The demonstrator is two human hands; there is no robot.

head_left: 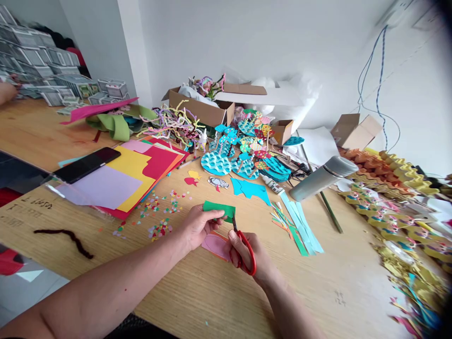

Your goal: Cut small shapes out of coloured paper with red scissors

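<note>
**Cutting a green paper piece with red scissors**

The left hand [197,226] is pinching a small green paper [219,210] by its near-left edge, fingers closed on it, holding it just above the worktop [197,287] a little in from the near edge, around the middle. The right hand [252,256] is gripping the red scissors [243,247], fingers threaded through the loops and wrapped tight around them; the blades are pointing up and away, and their tips are meeting the paper's right-hand edge. How far the blades are parted is too small to tell.

A pink scrap [216,245] is lying flat on the worktop right under both hands. Paper bits [158,221] are scattered to the left, and a stack of coloured sheets [137,176] with a phone [86,164] on it is sitting nearer the left edge. Teal strips [300,226] are lying to the right, beyond them a grey flask [323,178] on its side.

By my judgement the cut is only starting: the green piece is looking whole, with the blades at its border. The next move is calling for a steady pinch from the left hand, feeding or turning the paper into the blades, while the right closes them in short bites and keeps clear of the left fingertips, which are close to the cutting line.
</note>
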